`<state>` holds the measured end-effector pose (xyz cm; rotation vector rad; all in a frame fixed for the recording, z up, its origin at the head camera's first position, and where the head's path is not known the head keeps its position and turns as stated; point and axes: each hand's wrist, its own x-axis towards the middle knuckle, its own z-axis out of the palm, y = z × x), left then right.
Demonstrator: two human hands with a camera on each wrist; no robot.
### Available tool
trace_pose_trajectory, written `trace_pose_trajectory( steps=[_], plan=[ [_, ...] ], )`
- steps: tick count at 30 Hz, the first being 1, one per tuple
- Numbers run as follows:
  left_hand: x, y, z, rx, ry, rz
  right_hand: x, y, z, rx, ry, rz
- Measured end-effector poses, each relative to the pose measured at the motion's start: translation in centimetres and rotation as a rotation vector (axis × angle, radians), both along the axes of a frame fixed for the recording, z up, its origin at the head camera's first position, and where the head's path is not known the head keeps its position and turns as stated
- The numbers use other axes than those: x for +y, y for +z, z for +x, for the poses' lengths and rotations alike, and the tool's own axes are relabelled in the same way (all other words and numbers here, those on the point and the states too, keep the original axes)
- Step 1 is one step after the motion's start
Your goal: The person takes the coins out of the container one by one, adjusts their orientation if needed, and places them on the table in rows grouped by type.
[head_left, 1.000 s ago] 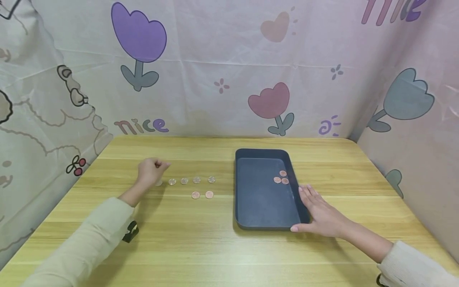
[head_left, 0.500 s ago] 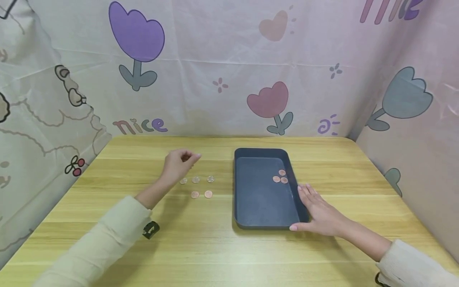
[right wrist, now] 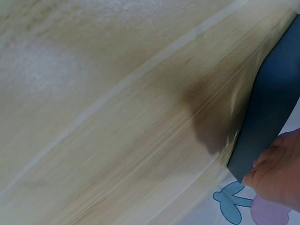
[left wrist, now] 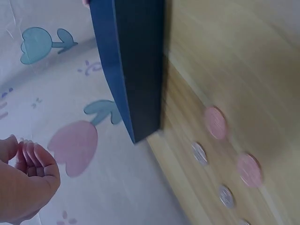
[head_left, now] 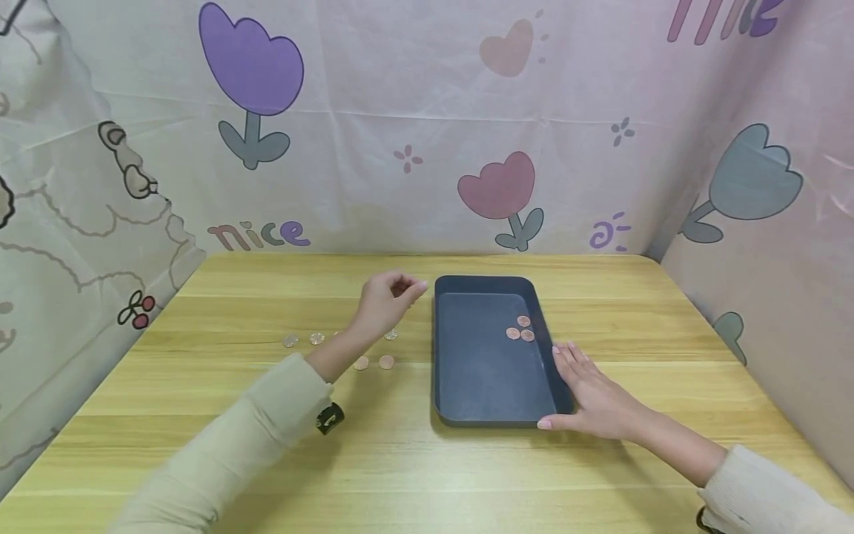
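Note:
Thumb and fingertips meet on my left hand (head_left: 383, 300), which hovers just left of the dark blue-grey tray (head_left: 439, 371). In the left wrist view that hand (left wrist: 33, 178) has curled fingers; whether something thin sits between the tips is hidden. My right hand (head_left: 603, 397) rests with extended fingers against the tray's right wall, its thumb at the near right corner. Three copper coins (head_left: 512, 334) lie inside the tray by its right wall. Several silver coins (head_left: 316, 339) form a row on the table, partly covered by my left arm. Two copper coins (head_left: 386, 362) lie nearer me.
The wooden table (head_left: 467, 475) runs back to a patterned cloth (head_left: 373, 96) hung behind and at both sides. My left forearm in its pale sleeve (head_left: 267, 415) reaches across the left half. A dark wrist strap (head_left: 330, 419) hangs under it.
My left hand has travelled right from the left end of the silver row to the tray's left side, thumb and fingers staying together. The right hand and tray hold still.

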<state>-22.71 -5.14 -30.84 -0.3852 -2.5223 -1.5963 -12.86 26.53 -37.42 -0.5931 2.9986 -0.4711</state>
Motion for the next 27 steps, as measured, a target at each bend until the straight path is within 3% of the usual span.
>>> trace_pose_trajectory(
  steps=[10,20,27],
  plan=[
    [5.2,-1.2,-0.7,0.074,-0.067,0.066,0.0,-0.1,0.0,0.011,0.007,0.003],
    [9.1,-4.4,-1.6,0.084,-0.134,-0.065,0.0,0.0,-0.1,0.007,0.003,0.006],
    [10.6,-5.9,-2.5,0.080,-0.161,-0.114,0.2,-0.2,-0.1,0.007,0.001,-0.001]
  ],
)
